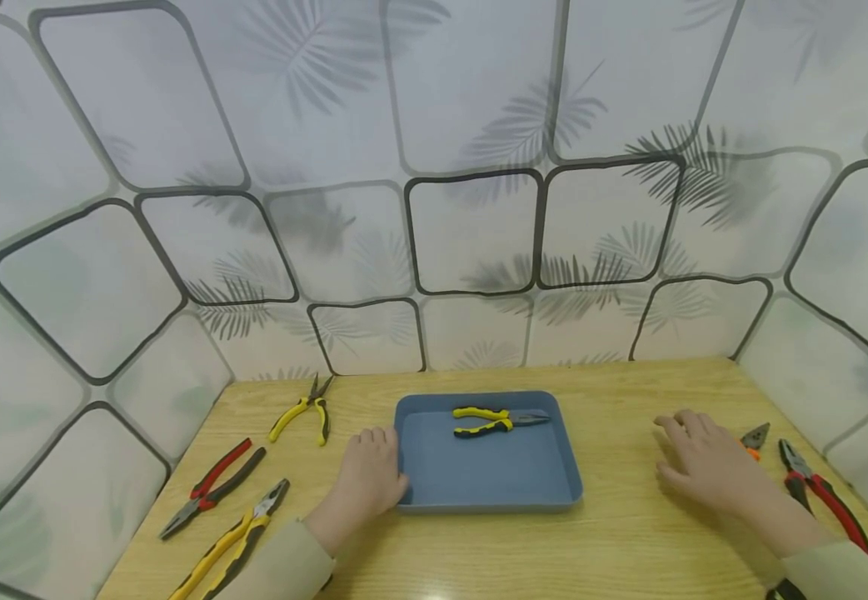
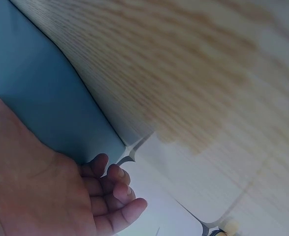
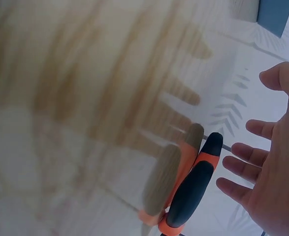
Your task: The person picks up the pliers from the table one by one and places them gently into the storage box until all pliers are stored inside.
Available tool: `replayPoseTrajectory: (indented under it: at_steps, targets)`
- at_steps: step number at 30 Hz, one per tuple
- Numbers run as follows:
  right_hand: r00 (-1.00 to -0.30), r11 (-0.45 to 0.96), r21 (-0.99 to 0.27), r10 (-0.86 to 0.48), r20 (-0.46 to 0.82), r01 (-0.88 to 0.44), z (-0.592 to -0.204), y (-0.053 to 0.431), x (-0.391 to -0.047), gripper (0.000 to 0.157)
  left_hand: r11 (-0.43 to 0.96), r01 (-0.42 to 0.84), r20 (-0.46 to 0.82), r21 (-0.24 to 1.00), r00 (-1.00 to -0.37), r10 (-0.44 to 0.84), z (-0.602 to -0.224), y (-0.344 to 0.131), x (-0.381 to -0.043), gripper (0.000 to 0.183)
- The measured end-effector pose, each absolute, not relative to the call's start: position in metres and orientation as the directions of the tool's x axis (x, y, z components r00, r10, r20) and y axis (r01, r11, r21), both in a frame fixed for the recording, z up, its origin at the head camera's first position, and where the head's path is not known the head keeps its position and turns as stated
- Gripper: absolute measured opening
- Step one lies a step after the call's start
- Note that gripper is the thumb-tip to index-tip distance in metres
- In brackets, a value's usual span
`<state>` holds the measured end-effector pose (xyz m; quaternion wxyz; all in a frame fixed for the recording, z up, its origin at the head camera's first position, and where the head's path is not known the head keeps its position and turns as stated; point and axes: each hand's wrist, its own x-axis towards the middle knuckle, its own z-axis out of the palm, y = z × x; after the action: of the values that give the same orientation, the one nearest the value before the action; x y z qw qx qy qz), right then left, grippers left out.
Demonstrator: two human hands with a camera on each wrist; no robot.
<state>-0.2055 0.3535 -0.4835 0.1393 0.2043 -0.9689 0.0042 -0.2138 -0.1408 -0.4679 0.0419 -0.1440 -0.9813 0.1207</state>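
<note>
At the left side of a blue tray (image 1: pixel 490 479), my left hand (image 1: pixel 365 477) holds the wall, thumb over the rim and curled fingers outside. The left wrist view shows those fingers beside the tray's outer wall (image 2: pixel 46 83); the thumb is hidden there. Inside the tray lie yellow-and-black long-nose pliers (image 1: pixel 511 422). My right hand (image 1: pixel 707 467) hovers with spread fingers and nothing held, nearest to pliers (image 1: pixel 755 435) with orange-and-black handles (image 3: pixel 191 191). In the head view that hand and arm partly cover those pliers.
Left of the tray lie yellow long-nose pliers (image 1: pixel 306 411), red-and-black pliers (image 1: pixel 212 489) and larger yellow-and-black pliers (image 1: pixel 235 542). Red-and-black pliers (image 1: pixel 827 496) lie by the right edge. A patterned wall covering (image 1: pixel 471 333) encloses the wooden table (image 1: pixel 629 550) at back and sides.
</note>
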Motion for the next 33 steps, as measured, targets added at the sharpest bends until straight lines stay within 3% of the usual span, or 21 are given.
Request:
replayPoseTrajectory:
  at_steps: [33]
  targets:
    - [-0.896, 0.925, 0.035, -0.376, 0.236, -0.378, -0.482, 0.384, -0.192, 0.066, 0.924, 0.274, 0.026, -0.268, -0.956, 0.291, -0.471, -0.141, -0.217, 0.052]
